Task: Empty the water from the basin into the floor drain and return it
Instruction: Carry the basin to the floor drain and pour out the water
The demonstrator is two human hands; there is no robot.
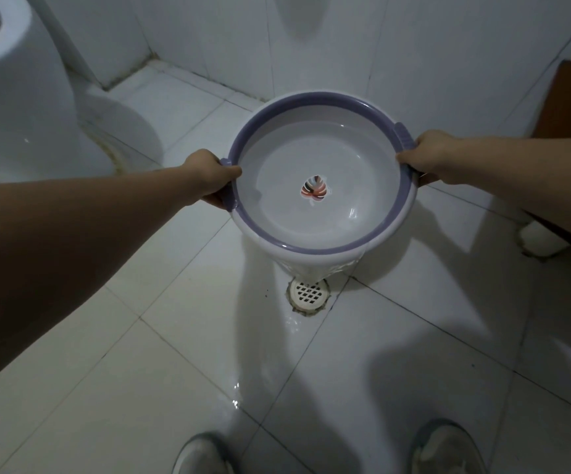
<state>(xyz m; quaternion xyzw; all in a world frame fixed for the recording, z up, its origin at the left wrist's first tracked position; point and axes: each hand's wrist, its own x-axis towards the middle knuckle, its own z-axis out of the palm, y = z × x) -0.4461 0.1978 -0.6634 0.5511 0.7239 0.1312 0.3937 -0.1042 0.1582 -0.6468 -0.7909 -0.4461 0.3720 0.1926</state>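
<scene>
Left hand (214,177) and right hand (422,157) clamp the rim of the basin (323,179), tilted above the floor drain (309,293); steeper tipping risks water overshooting onto tiles.

Single head-worn view — looks forward and steeply down from standing height, wide-angle, edges bowed. Both forearms reach in from the near corners; white tiled floor (396,336) fills the frame — shoes (205,455) at bottom.
</scene>
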